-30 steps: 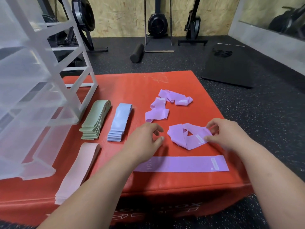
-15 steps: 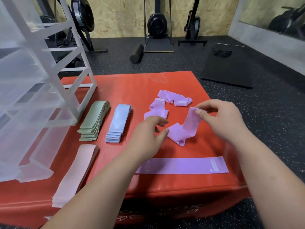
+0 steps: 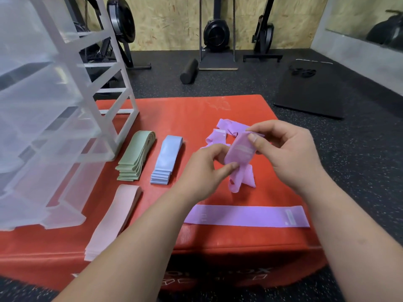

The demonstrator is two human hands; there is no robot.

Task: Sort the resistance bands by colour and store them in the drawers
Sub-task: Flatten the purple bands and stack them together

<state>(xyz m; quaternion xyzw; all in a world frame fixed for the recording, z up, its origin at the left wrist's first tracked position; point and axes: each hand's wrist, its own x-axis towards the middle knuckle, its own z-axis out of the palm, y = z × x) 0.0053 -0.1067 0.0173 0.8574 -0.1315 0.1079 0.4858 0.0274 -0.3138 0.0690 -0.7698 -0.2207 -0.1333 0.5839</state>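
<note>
Leftmost, the clear drawer unit [image 3: 54, 118] stands on the red box [image 3: 218, 253], drawers pulled open toward me. Beside it lie the sorted stacks — green bands [image 3: 136, 155], blue bands [image 3: 166, 160], and pink bands [image 3: 113, 221] nearer me. One flat purple band [image 3: 248, 215] lies along the front edge, with loose purple bands [image 3: 218, 134] farther back. Above them I hold a crumpled purple band [image 3: 239, 158] — my left hand [image 3: 205, 171] pinches its lower part, my right hand [image 3: 290, 153] pinches its top.
</note>
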